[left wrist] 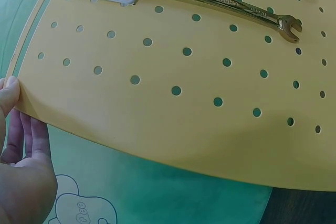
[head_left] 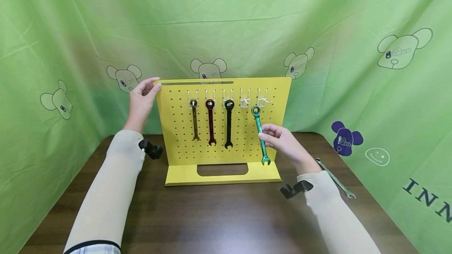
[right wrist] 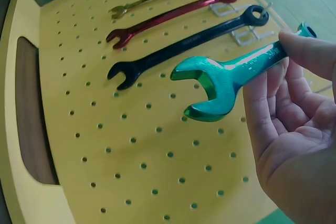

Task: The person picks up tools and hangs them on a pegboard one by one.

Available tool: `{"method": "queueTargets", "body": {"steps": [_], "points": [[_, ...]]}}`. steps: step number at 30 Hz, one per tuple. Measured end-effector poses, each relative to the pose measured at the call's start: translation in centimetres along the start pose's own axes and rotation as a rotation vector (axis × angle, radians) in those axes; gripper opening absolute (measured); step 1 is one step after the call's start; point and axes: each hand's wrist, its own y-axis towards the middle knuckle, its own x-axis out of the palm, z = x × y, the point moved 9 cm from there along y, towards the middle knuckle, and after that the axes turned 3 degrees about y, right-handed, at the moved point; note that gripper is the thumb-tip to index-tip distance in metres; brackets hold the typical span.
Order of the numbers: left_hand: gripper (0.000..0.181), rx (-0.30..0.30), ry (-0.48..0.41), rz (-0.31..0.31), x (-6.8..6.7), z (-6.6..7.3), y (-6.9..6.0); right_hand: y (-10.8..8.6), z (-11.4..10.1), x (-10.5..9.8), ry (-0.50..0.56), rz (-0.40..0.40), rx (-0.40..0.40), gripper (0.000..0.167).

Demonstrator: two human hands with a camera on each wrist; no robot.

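Green metallic combination wrench (head_left: 259,126): held right of centre in the head frame, ring end up, open-ended jaw down, slightly tilted. The right hand (head_left: 282,142) pinches its shaft between thumb and fingers. The ring end appears just below the rightmost white wire hook (head_left: 262,102); contact between them cannot be determined. The left hand (head_left: 140,99), left of centre, grips the upper left corner of a yellow perforated metal-look pegboard (head_left: 247,144), thumb on the front face, fingers behind, as the left wrist view confirms. The board stands upright on its foot, mid-frame, on a dark brown wood-grain table (head_left: 219,214). Hanging on it, left to right: a gold-toned wrench (head_left: 195,122), a dark red wrench (head_left: 211,124) and a black wrench (head_left: 228,124), all ring end up. A silver wrench (head_left: 335,178) lies on the table at lower right, beside the right forearm and partly covered by it. Cream sleeves (head_left: 109,183) cover both forearms. A green printed curtain (head_left: 226,19) fills the upper frame.
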Motion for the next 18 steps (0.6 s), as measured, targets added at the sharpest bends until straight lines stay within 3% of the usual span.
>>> {"method": "queueTargets", "body": {"steps": [18], "points": [[0.034, -0.012, 0.015, -0.001, -0.1, 0.1, -0.2, 1.7, -0.6, 1.2, 0.083, 0.028, 0.010, 0.040]]}}
